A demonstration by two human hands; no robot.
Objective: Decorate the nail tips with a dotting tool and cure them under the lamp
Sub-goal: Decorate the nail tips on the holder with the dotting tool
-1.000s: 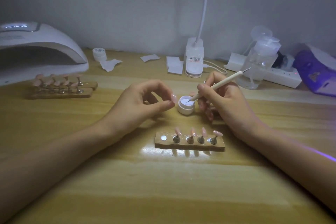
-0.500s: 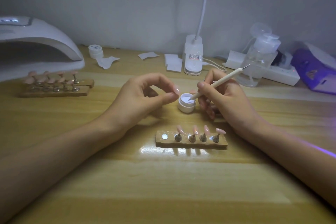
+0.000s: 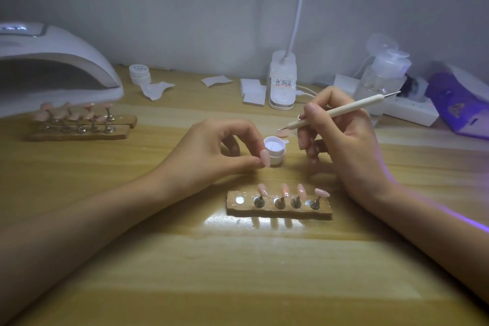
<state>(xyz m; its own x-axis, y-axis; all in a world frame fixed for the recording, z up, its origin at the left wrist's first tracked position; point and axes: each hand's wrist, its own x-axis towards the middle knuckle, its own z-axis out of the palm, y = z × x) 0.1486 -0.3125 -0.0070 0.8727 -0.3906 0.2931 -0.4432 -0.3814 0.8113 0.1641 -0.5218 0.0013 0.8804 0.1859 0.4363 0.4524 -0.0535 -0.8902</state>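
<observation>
White and thin, the dotting tool (image 3: 341, 111) looks light and stiff, like a pencil. The right hand (image 3: 349, 140) fingers grip it near the front, a good spot for small, steady dots. Its point hangs close by the far rim of the little white jar (image 3: 275, 148). The left hand (image 3: 211, 156) fingers curl beside the jar; I cannot tell if they hold anything. Four pink nail tips (image 3: 301, 190) stand on a holder (image 3: 279, 210) on the tabletop (image 3: 238, 272), tiny and easy to knock.
</observation>
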